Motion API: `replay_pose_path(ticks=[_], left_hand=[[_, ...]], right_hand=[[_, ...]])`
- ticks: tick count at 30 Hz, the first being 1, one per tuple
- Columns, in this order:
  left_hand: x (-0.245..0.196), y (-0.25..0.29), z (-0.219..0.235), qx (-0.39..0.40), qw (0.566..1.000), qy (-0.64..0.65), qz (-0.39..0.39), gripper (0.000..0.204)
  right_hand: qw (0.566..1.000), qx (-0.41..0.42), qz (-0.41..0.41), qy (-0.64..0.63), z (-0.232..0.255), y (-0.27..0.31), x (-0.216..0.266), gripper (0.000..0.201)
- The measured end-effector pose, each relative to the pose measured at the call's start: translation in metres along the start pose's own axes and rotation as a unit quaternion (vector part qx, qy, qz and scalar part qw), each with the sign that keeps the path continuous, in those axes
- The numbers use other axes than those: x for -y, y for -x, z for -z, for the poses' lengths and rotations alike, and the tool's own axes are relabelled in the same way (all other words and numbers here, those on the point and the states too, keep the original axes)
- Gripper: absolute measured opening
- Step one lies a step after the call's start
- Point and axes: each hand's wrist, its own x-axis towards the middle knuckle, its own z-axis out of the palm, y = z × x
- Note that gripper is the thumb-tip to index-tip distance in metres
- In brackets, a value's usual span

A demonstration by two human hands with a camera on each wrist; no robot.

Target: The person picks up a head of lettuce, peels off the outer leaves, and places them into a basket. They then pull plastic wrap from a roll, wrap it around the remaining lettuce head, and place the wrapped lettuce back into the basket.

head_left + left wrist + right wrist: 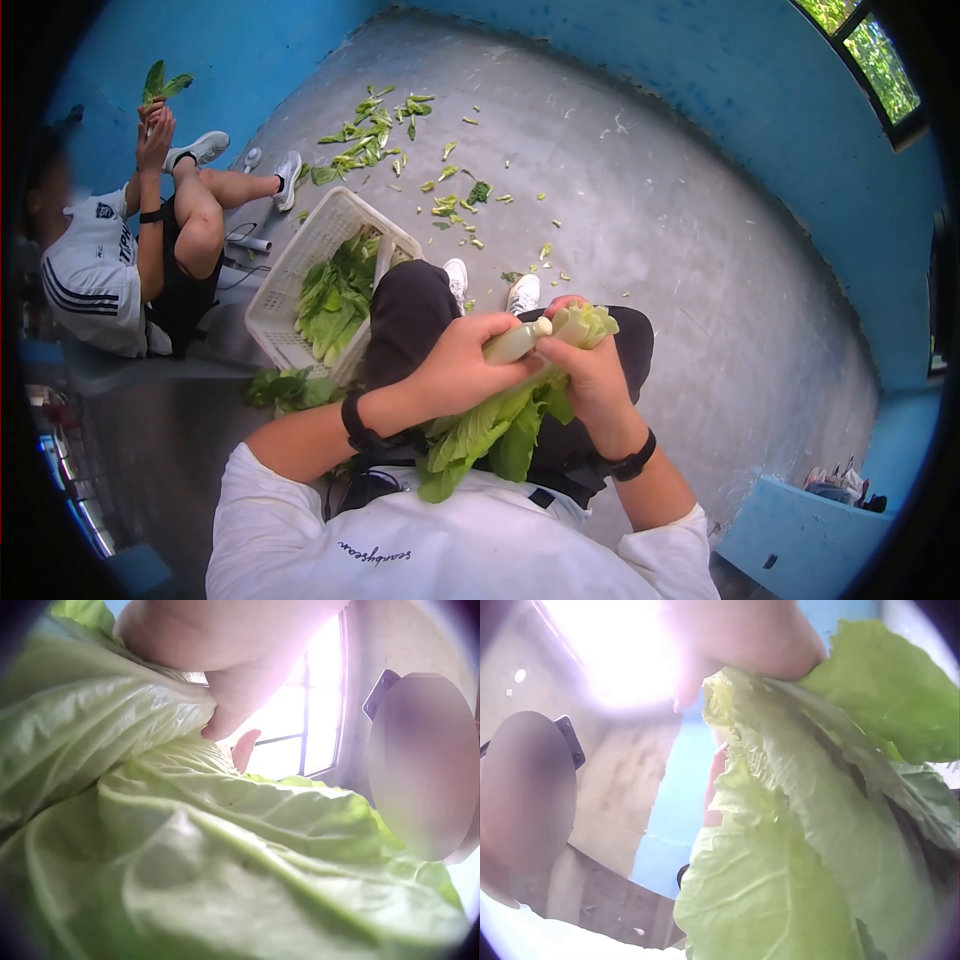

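In the head view my left hand [468, 368] grips a pale, smooth piece [513, 343] with a rounded end, probably a leaf stalk. My right hand [597, 385] holds the leafy green vegetable [585, 322] close to its pale cut base, thumb near the tip of that piece. Broad leaves [480, 435] hang below both hands, over the lap. Large pale-green leaves [247, 862] fill the lower left wrist view, under the left hand [225, 652]. Frilly leaves [780, 862] spread beneath the right hand [742, 634] in the right wrist view. Leaves hide some fingertips.
A white crate [270, 318] with greens stands left of the knees, more leaves [290, 390] beside it. Leaf scraps [365, 145] lie scattered on the grey floor [640, 200]. Another person [95, 265] sits at the left holding a leaf. A blue box [800, 535] is at lower right.
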Motion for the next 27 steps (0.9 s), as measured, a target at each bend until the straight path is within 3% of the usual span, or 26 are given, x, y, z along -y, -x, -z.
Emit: replay_pose_path(ticks=[4,7,10,11,13,18,21,27], left_hand=[[0.006,-0.006,-0.007,-0.023,0.999,0.038,-0.005,0.026],[0.0,-0.011,0.006,0.013,1.0,-0.017,-0.013,0.025],[0.005,-0.018,0.035,0.013,0.993,0.109,0.032,0.026],[0.006,-0.018,0.046,-0.001,0.992,0.127,0.015,0.028],[0.012,-0.016,0.071,-0.01,0.992,0.121,-0.024,0.04],[0.024,0.0,0.095,-0.023,0.984,0.165,0.058,0.044],[0.035,0.005,0.098,-0.032,0.98,0.188,0.061,0.039],[0.039,0.01,0.098,0.004,0.935,0.351,0.05,0.044]], right_hand=[[1.0,-0.017,-0.019,-0.008,0.005,-0.005,0.001,0.024],[1.0,-0.002,-0.005,-0.003,0.009,-0.01,0.011,0.02],[0.996,0.045,0.024,-0.072,0.026,-0.014,0.02,0.015],[0.994,0.057,0.036,-0.084,0.031,-0.016,0.024,0.016],[0.97,0.123,0.031,-0.206,0.041,-0.017,0.028,0.017],[0.891,0.289,0.087,-0.338,0.066,-0.029,0.022,0.026],[0.922,0.237,0.094,-0.292,0.064,-0.032,0.024,0.031],[0.981,0.099,0.066,-0.153,0.05,-0.027,0.033,0.029]])
